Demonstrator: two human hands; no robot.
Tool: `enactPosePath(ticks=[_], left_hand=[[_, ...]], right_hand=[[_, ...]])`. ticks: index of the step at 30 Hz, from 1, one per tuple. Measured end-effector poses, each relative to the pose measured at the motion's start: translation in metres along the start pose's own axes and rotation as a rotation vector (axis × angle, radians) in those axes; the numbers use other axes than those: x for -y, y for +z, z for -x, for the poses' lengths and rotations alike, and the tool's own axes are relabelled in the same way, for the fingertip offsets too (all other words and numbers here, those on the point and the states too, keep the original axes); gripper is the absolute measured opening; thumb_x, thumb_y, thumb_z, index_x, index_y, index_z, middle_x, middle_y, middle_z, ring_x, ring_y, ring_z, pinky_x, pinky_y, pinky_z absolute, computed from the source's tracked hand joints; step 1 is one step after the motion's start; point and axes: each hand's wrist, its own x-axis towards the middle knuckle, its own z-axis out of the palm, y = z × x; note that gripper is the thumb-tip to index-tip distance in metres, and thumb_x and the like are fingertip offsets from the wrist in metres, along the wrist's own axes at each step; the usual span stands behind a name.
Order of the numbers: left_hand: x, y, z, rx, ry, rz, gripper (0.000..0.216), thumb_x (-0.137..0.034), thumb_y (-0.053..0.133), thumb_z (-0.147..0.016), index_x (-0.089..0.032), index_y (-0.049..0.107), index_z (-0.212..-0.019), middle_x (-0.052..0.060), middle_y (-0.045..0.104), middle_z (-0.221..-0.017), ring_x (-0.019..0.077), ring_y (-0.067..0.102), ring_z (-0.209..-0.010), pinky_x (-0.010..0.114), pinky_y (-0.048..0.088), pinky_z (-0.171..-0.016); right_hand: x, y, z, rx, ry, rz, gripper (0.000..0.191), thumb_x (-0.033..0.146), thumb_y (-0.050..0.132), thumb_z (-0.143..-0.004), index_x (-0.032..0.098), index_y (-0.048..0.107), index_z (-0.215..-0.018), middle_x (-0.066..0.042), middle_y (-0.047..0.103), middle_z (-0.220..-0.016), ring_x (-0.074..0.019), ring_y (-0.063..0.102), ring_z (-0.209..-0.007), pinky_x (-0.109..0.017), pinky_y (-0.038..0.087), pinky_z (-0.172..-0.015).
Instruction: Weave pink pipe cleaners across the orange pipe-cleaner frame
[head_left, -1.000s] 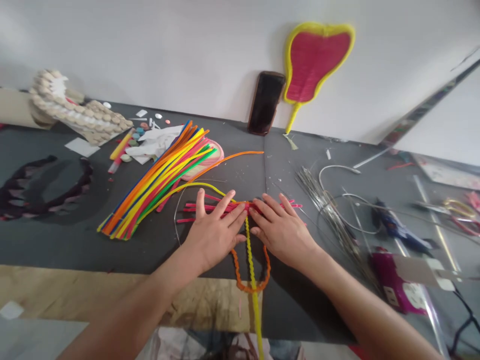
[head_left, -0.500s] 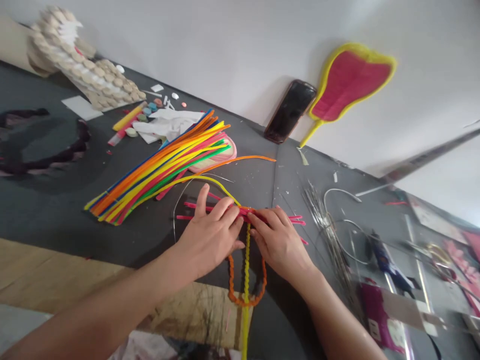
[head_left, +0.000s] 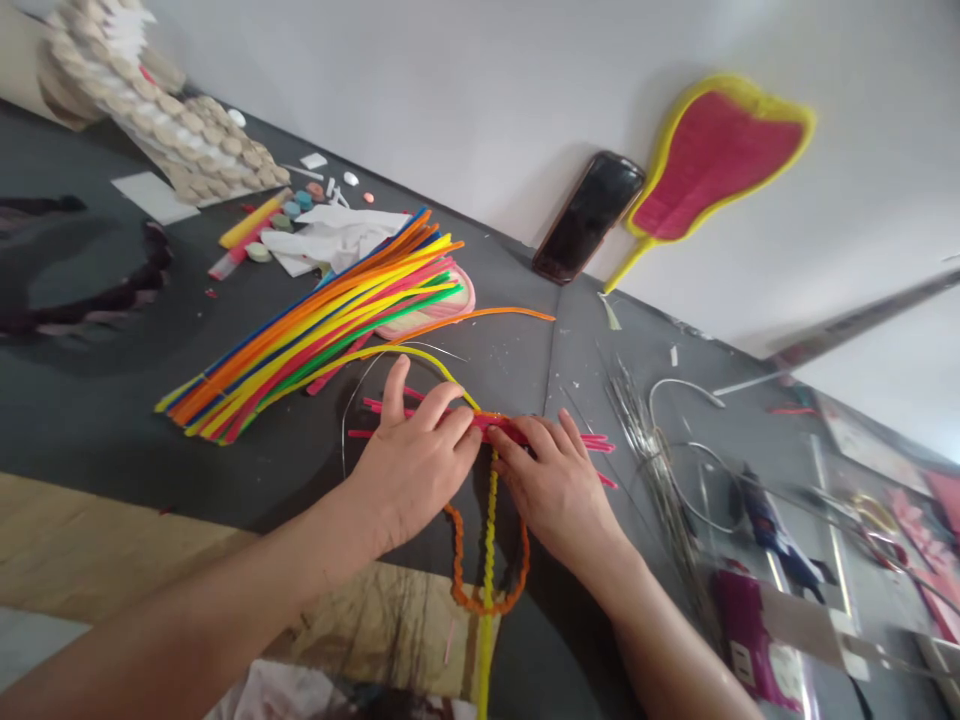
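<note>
My left hand (head_left: 416,460) and my right hand (head_left: 559,485) lie side by side on a dark table (head_left: 112,400). Their fingers are stretched out and the fingertips press on a flat row of short pink pipe cleaners (head_left: 600,441). The hands meet where a yellow twisted pipe cleaner (head_left: 489,530) crosses the pink ones. An orange twisted loop (head_left: 459,575) hangs below that crossing, between my wrists. A long yellow strand (head_left: 420,360) curves away from the crossing to the upper left.
A fanned bundle of multicoloured pipe cleaners (head_left: 315,325) lies left of my hands. A phone (head_left: 589,215) and a pink and yellow fan (head_left: 712,150) lean on the wall. Thin wires (head_left: 652,450), a glue gun (head_left: 772,525) and a pink power strip (head_left: 742,620) sit at right.
The view has tilted and shifted. My fingers have drawn closer together over the crossing point of the pink and yellow pipe cleaners; both hands stay on the table.
</note>
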Motion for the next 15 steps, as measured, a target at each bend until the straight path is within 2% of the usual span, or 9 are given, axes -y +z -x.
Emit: enactPosePath(ticks=[4,7,11,15], left_hand=[[0.0015,-0.0043,0.0002,0.028,-0.046,0.039,0.025,-0.012,0.049,-0.088,-0.020,0.065,-0.069,0.003,0.065,-0.084,0.0268,0.055,-0.106,0.069,0.021,-0.107],[0.0029,-0.0062,0.0008,0.043,-0.044,0.070,0.025,-0.018,0.053,-0.088,-0.022,0.065,-0.067,0.002,0.065,-0.086,0.0272,0.053,-0.105,0.068,0.021,-0.107],[0.0044,-0.0062,-0.0005,0.068,-0.050,0.045,0.019,-0.033,0.060,-0.087,-0.022,0.068,-0.073,0.003,0.065,-0.090,0.0286,0.052,-0.104,0.067,0.020,-0.106],[0.0048,-0.0039,-0.0021,0.111,-0.063,0.036,0.016,-0.037,0.063,-0.085,-0.023,0.070,-0.090,0.004,0.065,-0.092,0.0290,0.051,-0.104,0.066,0.021,-0.105]], right_hand=[[-0.0038,-0.0004,0.0022,0.002,0.003,-0.051,0.034,0.029,0.043,-0.098,0.024,0.060,-0.127,-0.009,0.064,-0.124,-0.0256,0.056,-0.114,-0.058,0.035,-0.107],[-0.0059,-0.0026,0.0034,-0.014,0.001,-0.080,0.034,0.027,0.040,-0.099,0.023,0.060,-0.127,-0.009,0.066,-0.124,-0.0236,0.056,-0.116,-0.058,0.031,-0.110],[-0.0056,-0.0059,0.0037,-0.002,-0.007,-0.088,0.034,0.028,0.039,-0.100,0.021,0.061,-0.124,-0.008,0.066,-0.125,-0.0237,0.056,-0.117,-0.059,0.029,-0.111],[-0.0045,-0.0073,0.0036,0.030,-0.010,-0.071,0.033,0.029,0.040,-0.100,0.023,0.061,-0.124,-0.009,0.065,-0.126,-0.0244,0.056,-0.118,-0.059,0.029,-0.111]])
